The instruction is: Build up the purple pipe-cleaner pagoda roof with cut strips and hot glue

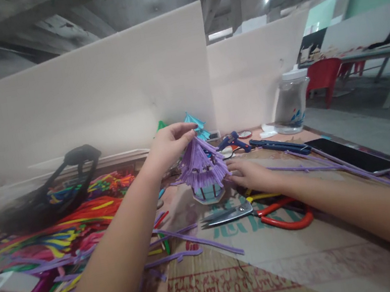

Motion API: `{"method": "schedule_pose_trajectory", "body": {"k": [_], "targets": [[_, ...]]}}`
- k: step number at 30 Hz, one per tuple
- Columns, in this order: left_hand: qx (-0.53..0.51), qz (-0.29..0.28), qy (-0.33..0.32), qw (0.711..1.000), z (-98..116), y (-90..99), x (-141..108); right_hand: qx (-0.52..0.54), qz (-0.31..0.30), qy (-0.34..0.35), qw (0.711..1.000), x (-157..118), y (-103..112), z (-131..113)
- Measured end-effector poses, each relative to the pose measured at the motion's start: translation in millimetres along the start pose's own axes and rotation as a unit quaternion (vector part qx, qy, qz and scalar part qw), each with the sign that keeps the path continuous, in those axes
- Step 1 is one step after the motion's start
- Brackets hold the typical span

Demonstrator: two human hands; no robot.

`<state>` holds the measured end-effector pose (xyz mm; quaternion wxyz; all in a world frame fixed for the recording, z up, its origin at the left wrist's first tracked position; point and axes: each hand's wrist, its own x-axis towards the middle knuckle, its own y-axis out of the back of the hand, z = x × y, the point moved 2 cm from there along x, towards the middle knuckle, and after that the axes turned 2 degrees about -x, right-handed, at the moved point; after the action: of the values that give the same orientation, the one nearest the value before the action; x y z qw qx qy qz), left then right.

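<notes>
A small pagoda model [203,170] with a two-tier purple roof and a pale blue base stands upright on the cardboard [219,282]. My left hand [173,142] is at the roof's peak, thumb and fingers closed on the tip. Beside the lower roof's right edge is my right hand [249,174], its fingers slightly bent and apart, touching or nearly touching the purple edge. Scissors with red handles [287,223] lie in front of the model, blades toward the left. Purple strips [204,240] are scattered to the left of them.
Colourful strips [89,210] and a black bag [39,203] fill the left side. Behind the model are a turquoise roofed model [196,123] and a blue glue gun [234,143]. A box cutter [280,146], phone [353,154] and clear jar [291,101] are at right.
</notes>
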<state>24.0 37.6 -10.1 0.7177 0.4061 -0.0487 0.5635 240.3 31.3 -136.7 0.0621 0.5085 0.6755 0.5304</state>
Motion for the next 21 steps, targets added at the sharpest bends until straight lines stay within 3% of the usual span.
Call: {"method": "schedule_pose_trajectory", "body": {"k": [6, 9, 12, 16, 21], "targets": [[0.019, 0.055, -0.011, 0.998, 1.7, 0.7, -11.4, -0.034, 0.116, -0.046, 0.992, 2.1, 44.9, -7.1], [0.005, 0.06, -0.016, 0.998, 0.5, 2.6, -13.2, -0.091, 0.174, 0.021, 0.98, 1.2, 61.3, -32.5], [0.006, 0.061, -0.019, 0.998, -0.6, 4.3, -14.0, -0.161, 0.144, 0.088, 0.972, 4.5, 62.5, -63.3], [0.009, 0.066, -0.019, 0.998, -1.6, 6.2, -15.8, -0.175, 0.047, 0.03, 0.983, 16.1, 51.3, -85.3], [0.007, 0.068, -0.022, 0.997, -0.1, 6.0, -17.1, -0.105, 0.014, -0.021, 0.994, 25.7, 42.6, -90.4]]}}
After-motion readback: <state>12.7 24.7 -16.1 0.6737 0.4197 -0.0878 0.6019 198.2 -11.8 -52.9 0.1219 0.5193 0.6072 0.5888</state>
